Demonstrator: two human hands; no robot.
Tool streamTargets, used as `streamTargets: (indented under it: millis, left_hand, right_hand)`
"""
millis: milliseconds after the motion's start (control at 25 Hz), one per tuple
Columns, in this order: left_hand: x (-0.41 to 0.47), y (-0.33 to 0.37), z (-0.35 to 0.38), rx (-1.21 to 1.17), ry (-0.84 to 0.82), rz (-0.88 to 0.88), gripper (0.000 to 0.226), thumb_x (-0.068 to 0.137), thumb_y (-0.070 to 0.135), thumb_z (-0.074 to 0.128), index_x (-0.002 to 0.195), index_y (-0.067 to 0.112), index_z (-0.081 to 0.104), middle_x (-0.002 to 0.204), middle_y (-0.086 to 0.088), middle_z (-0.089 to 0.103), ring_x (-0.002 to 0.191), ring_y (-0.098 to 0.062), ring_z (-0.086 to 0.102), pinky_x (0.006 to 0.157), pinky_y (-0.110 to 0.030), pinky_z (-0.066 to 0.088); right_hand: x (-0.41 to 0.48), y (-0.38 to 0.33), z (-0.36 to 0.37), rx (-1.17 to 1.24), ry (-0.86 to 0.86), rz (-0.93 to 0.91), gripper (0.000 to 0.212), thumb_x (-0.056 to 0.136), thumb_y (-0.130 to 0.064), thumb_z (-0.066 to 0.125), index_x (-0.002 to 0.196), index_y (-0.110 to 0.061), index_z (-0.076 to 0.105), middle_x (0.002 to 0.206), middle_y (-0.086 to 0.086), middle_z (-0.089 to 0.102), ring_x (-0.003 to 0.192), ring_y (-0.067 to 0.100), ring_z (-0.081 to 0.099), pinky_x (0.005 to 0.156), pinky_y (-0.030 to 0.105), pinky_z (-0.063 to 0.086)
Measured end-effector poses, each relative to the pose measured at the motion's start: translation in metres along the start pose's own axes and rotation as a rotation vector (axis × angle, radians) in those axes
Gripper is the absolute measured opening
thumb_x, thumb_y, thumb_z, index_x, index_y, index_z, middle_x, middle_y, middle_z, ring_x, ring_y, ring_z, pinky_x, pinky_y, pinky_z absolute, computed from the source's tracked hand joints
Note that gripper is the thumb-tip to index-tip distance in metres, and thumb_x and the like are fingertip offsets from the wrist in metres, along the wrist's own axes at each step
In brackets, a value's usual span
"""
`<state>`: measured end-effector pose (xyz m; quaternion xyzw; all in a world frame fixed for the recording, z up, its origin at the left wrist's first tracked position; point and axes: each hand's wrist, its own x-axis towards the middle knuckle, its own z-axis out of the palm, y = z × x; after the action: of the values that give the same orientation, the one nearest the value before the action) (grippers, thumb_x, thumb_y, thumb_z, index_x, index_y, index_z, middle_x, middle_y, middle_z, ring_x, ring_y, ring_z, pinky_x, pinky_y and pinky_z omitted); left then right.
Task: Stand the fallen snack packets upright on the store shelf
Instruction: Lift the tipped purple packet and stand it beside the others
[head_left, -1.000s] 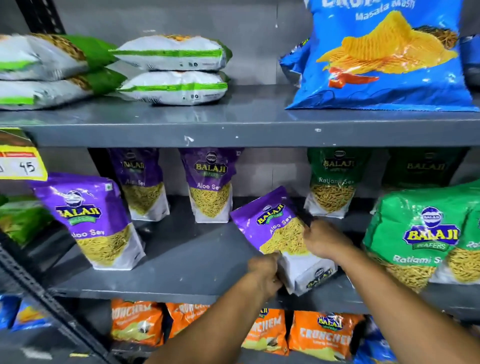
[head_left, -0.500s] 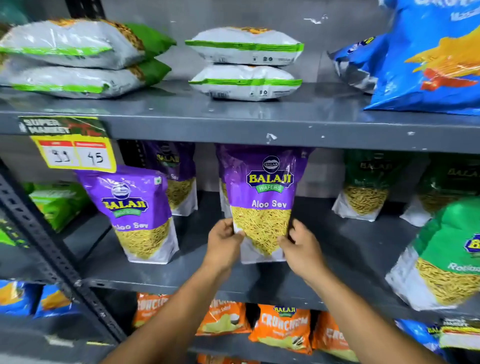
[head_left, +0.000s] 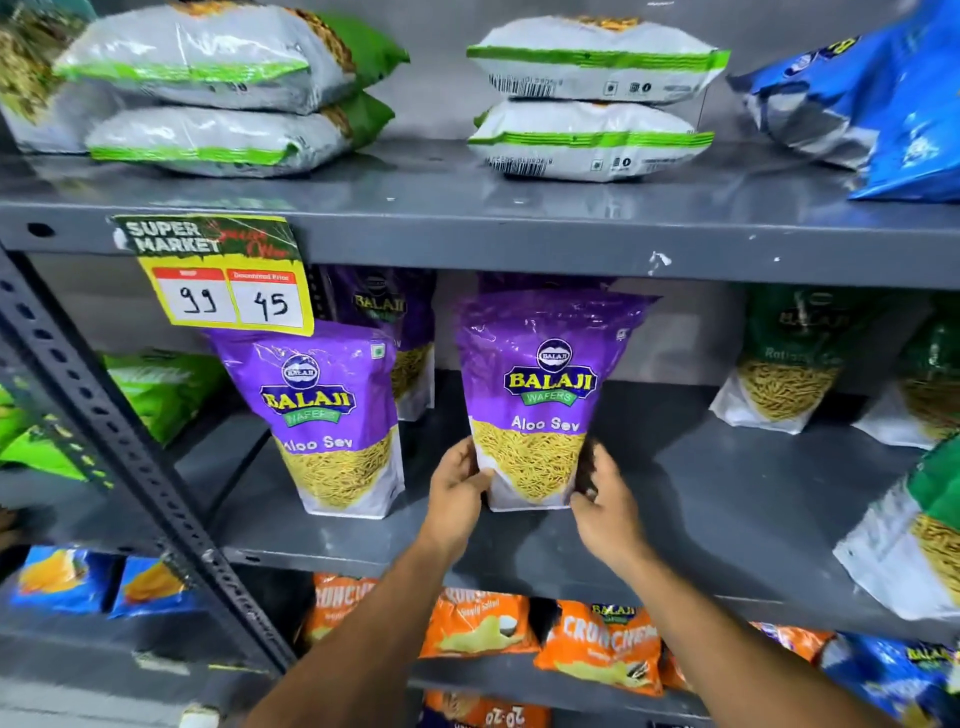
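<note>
Two hands hold one purple packet (head_left: 540, 400) standing upright on the middle grey shelf (head_left: 675, 499). It reads "BALAJI WAFERS Aloo Sev". The left hand (head_left: 457, 493) and right hand (head_left: 605, 512) pinch its bottom corners. Beside it stands another purple packet (head_left: 327, 415). A yellow price tag (head_left: 228, 280) above says "SUPER MARKET", 99 and 45. Orange packets (head_left: 597, 644) sit below.

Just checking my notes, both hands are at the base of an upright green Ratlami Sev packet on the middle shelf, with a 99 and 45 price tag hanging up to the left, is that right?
Not quite. In the head view the packet is purple Aloo Sev, not green Ratlami Sev. The rest stands: left hand and right hand at its base, upright on the middle shelf, price tag up left.
</note>
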<state>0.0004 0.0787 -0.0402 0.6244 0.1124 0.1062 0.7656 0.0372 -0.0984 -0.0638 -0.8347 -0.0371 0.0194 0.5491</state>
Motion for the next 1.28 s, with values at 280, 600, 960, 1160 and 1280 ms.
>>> streamTargets:
  millis: [280,600,960,1160,1280]
  left_hand:
    - [-0.004,0.002,-0.006,0.009,-0.072,-0.023,0.041,0.088,-0.011,0.04,0.119,0.007,0.061,0.117,-0.009,0.069,0.108,-0.018,0.066,0.086,-0.023,0.054]
    - [-0.013,-0.001,-0.026,0.084,-0.08,-0.008,0.047,0.087,-0.012,0.032,0.113,0.007,0.066,0.12,-0.014,0.068,0.118,-0.024,0.06,0.107,-0.04,0.043]
    - [-0.037,0.008,-0.026,0.093,-0.04,-0.02,0.047,0.087,-0.015,0.032,0.123,0.002,0.057,0.124,-0.014,0.064,0.112,-0.02,0.06,0.074,-0.006,0.05]
    - [-0.051,0.009,-0.018,0.081,0.113,-0.028,0.047,0.091,-0.011,0.036,0.137,0.001,0.042,0.139,-0.012,0.05,0.127,-0.021,0.047,0.097,-0.017,0.043]
    - [-0.085,-0.011,-0.011,0.28,0.287,0.042,0.037,0.093,0.005,0.046,0.13,0.012,0.05,0.132,-0.006,0.055,0.126,-0.022,0.05,0.099,-0.028,0.038]
  right_hand:
    - [0.019,0.005,-0.002,-0.003,-0.018,0.058,0.065,0.073,-0.005,0.043,0.132,-0.031,0.048,0.133,-0.001,0.062,0.123,0.02,0.056,0.103,0.044,0.045]
    - [-0.024,-0.018,0.013,-0.095,0.026,0.027,0.031,0.089,-0.017,0.05,0.117,-0.024,0.06,0.108,0.001,0.071,0.092,0.025,0.065,0.068,0.03,0.049]
    - [-0.043,-0.015,0.014,-0.085,-0.027,0.001,0.032,0.091,-0.023,0.05,0.122,-0.027,0.057,0.117,0.001,0.069,0.107,0.026,0.063,0.085,0.038,0.053]
    - [-0.049,-0.017,-0.002,-0.036,-0.048,0.016,0.056,0.088,-0.008,0.049,0.141,-0.026,0.042,0.138,0.003,0.058,0.125,0.025,0.055,0.101,0.038,0.046]
    - [-0.073,0.006,-0.029,0.012,0.018,-0.006,0.054,0.089,-0.003,0.049,0.139,-0.022,0.045,0.141,0.003,0.053,0.13,0.021,0.049,0.1,0.029,0.039]
